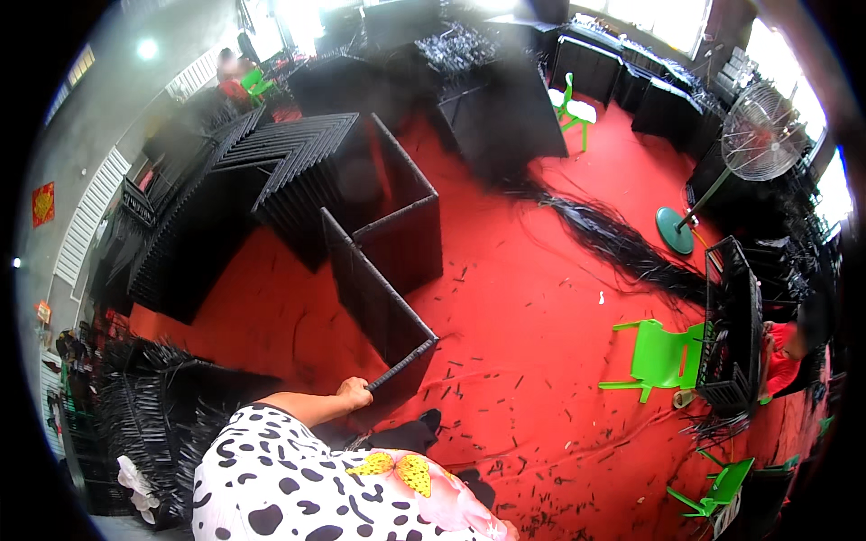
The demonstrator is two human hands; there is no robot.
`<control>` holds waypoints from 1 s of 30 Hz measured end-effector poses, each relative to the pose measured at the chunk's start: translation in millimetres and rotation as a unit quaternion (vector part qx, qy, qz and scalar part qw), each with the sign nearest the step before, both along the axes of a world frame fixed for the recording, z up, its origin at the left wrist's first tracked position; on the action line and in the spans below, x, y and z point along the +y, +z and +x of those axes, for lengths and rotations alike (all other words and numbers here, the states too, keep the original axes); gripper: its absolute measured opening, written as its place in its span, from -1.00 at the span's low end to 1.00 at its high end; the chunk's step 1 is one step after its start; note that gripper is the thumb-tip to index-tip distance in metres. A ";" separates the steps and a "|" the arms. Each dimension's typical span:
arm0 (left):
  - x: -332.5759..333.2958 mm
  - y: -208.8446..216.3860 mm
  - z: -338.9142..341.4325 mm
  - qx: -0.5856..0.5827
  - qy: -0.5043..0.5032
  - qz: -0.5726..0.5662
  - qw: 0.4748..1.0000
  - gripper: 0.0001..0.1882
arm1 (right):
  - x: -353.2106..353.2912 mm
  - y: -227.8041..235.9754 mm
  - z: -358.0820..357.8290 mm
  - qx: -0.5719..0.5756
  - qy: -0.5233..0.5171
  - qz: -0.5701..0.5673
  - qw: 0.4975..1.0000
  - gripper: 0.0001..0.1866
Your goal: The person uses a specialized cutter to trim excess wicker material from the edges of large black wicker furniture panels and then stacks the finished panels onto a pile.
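My left hand (pixel 354 393) is shut on the lower corner bar of a black woven panel frame (pixel 379 302) that stands upright on the red floor (pixel 523 325). The frame is folded in a zigzag and reaches back toward a stack of similar black panels (pixel 271 171). My spotted shirt with a yellow butterfly print fills the lower edge. My right hand is out of sight.
A long bundle of black strips (pixel 622 243) lies on the floor, with short offcuts scattered about. A green chair (pixel 658 356), a black frame (pixel 731 325) and a person in red (pixel 783 350) are at the right. A standing fan (pixel 758 135) is behind them. Another person (pixel 234 72) sits at the far back left.
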State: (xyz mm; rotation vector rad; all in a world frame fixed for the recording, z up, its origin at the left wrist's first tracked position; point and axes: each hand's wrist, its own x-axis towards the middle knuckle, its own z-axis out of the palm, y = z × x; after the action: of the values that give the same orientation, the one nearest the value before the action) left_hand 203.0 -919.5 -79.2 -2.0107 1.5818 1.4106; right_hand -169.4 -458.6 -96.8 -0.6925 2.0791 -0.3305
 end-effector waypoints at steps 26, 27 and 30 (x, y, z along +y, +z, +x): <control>143.9 -8.2 -232.9 0.063 -0.013 -0.009 0.998 -0.90 | 214.4 59.5 55.5 0.089 -0.214 0.070 0.970 -0.70; 144.8 -6.2 -234.1 0.073 -0.006 -0.015 0.997 -0.90 | 192.8 66.8 69.9 0.081 -0.200 0.048 0.975 -0.69; 146.8 5.2 -247.9 0.094 0.032 0.043 0.994 -0.90 | 144.8 92.2 95.8 0.067 -0.201 0.043 0.976 -0.69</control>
State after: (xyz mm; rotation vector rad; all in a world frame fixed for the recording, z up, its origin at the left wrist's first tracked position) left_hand -44.9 -772.7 -73.9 -1.9449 1.5119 1.7047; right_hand -73.6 -313.8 -4.6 -0.2421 2.3439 -0.4237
